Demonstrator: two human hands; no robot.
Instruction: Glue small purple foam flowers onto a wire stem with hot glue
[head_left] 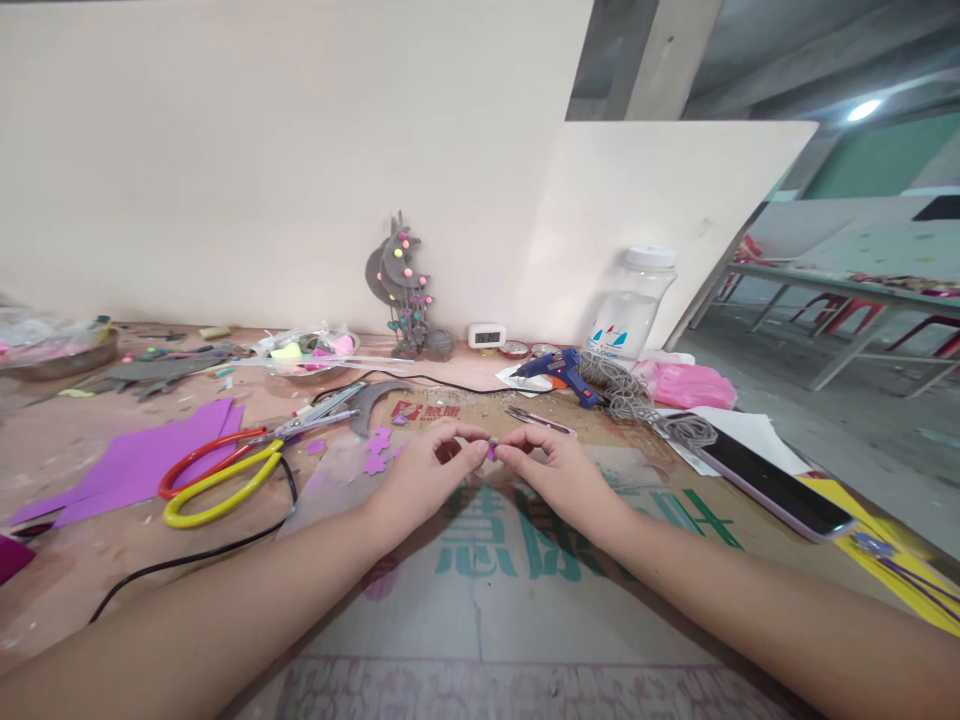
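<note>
Near the middle of the view, my left hand (442, 462) and my right hand (546, 465) meet fingertip to fingertip over a cardboard sheet with green print. Both pinch a small purple piece (491, 451), mostly covered by the fingers. Left of my left hand lie small purple flower-shaped cut-outs (375, 462). Beyond my hands is a pair of tweezers (534, 418). Red-and-yellow-handled scissors (225, 478) rest on purple sheets (142, 460) at the left.
A blue glue gun (566, 375), grey cord (622, 390), a clear bottle (630, 305) and a phone (765, 475) stand or lie at right. Against the board are a grey moon-shaped ornament (397, 275) and a small clock (487, 336). A black cable (195, 553) crosses the left side.
</note>
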